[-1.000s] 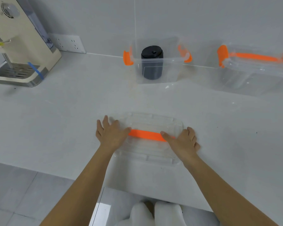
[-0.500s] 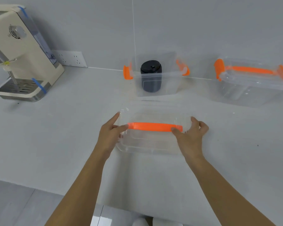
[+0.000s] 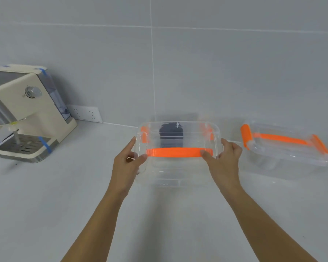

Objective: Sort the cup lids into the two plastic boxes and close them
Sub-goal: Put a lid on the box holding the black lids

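Far left I see a cream water dispenser point(image 3: 29, 112) on the white counter point(image 3: 45, 195), a wall socket point(image 3: 85, 113) just beside it; my left hand point(image 3: 126, 163) clamps the left end of the clear box lid point(image 3: 178, 167) with the orange handle point(image 3: 178, 152); behind it, blurred, the open box point(image 3: 210, 129) holds a stack of black cup lids point(image 3: 171, 136); my right hand point(image 3: 224, 161) clamps the lid's right end; far right stands the second box point(image 3: 286, 150), lid on.

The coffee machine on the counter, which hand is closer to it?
Left. The left hand grips the lid's end nearer the coffee machine; the right hand holds the far end.
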A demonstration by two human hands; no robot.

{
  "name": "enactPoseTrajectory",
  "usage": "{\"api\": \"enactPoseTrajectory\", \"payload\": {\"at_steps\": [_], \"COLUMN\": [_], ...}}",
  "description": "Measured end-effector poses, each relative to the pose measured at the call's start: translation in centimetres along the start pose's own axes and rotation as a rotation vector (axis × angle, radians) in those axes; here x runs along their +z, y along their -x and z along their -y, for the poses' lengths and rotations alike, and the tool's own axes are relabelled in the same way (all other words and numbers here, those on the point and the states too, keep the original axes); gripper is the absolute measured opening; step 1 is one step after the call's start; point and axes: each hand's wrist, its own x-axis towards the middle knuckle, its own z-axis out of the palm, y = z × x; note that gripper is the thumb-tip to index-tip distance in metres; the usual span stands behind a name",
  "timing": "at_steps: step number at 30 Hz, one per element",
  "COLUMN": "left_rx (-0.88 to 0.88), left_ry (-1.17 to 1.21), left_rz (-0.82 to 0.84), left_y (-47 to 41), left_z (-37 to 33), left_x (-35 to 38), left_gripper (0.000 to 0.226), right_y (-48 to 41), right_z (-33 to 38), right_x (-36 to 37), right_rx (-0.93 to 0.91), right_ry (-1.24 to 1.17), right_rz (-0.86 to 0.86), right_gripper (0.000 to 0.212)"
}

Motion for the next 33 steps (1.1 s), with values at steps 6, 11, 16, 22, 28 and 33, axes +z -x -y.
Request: {"api": "enactPoseTrajectory", "payload": {"at_steps": [6,11,16,22,28,33], "left_rx": [0.074,0.078,-0.076,-0.175,-0.228,-0.253], "left_ry": [-0.033,0.006,0.121,0.094,0.056,0.024], "left_rz": [-0.037,-0.058,-0.070,-0.120,-0.114,-0.111], "left_y": [-4.3,-7.2,-10.0,-12.3,-12.7,-12.9], "left_z": [-1.7,-2.5,-2.2,-1.2,-0.3,0.3], "left_x": [1.8,4.2,6.0,6.5,6.9,6.9], "left_gripper": [0.058,0.043,0.056,0.054,0.056,0.054], "right_y": [-6.7,-11.5,-14.5,-16.7,-17.6,-17.4], "right_z": [1.7,1.9,1.8,1.9,1.5,0.7], "right_x": [0.6,1.7,3.0,4.0,4.6,4.9], "right_rx": [-0.009,0.010,0.070,0.097,0.054,0.053], "right_ry": [0.049,0.043,0.056,0.119,0.236,0.274], "right_rz": [0.071,0.133,0.152,0.213,0.244,0.266], "right_gripper": [0.028,0.042,0.071,0.052,0.047,0.047]}}
